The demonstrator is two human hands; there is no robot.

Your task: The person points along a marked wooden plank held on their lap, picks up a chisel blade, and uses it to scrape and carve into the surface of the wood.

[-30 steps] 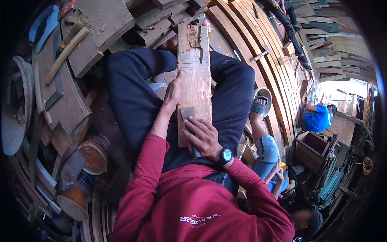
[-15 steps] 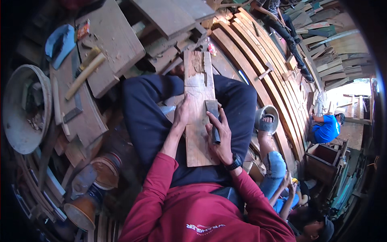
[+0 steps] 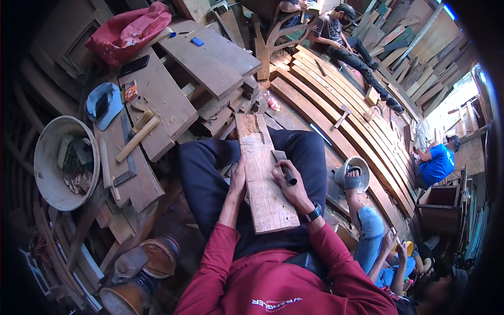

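Left hand (image 3: 238, 179) extends forward; right hand (image 3: 295, 185) curls, angled leftward.

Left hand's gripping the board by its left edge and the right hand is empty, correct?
The right hand isn't empty: the head view shows it holding a dark-handled tool. The left hand does grip the board by its left edge.

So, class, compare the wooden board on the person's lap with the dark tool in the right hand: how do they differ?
Colour: the wooden board is light brown, while the dark tool is grey to black. Size: the board is much longer and wider than the tool. Hold: the left hand grips the board's edge, while the right hand grips the tool over the board. Both are longer than wide.
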